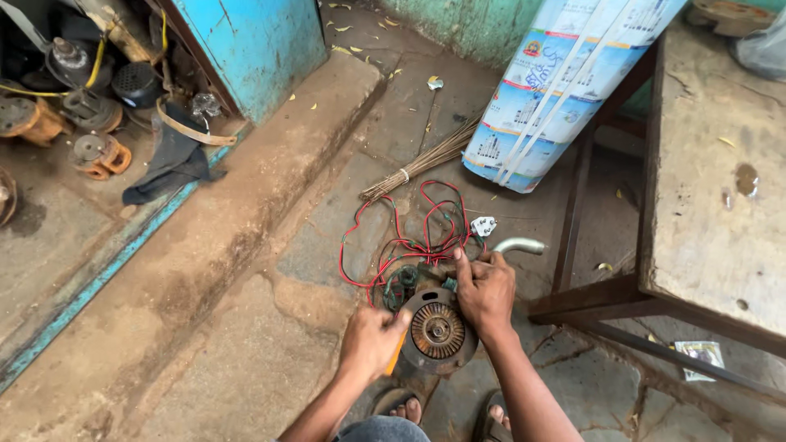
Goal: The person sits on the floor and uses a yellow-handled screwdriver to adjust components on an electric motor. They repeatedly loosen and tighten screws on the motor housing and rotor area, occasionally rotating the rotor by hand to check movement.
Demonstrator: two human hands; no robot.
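Note:
A round metal motor body (437, 331) with copper windings at its centre stands on the stone floor in front of my feet. My right hand (485, 290) grips its far right rim, fingers curled over the edge. My left hand (372, 340) is closed around an orange-handled tool (395, 355) pressed against the motor's left side. Red and green wires (405, 239) lie in loose loops just beyond the motor, ending at a white plug (483, 225). A curved metal pipe (519, 245) lies beside my right hand.
A worn wooden table (712, 205) on a dark metal frame stands at right. A printed rolled sack (557, 82) leans against it, a bundle of broom sticks (426, 160) beside. Old pump parts (90, 123) and a dark cloth (168, 164) sit left, behind a raised step and blue door (254, 45).

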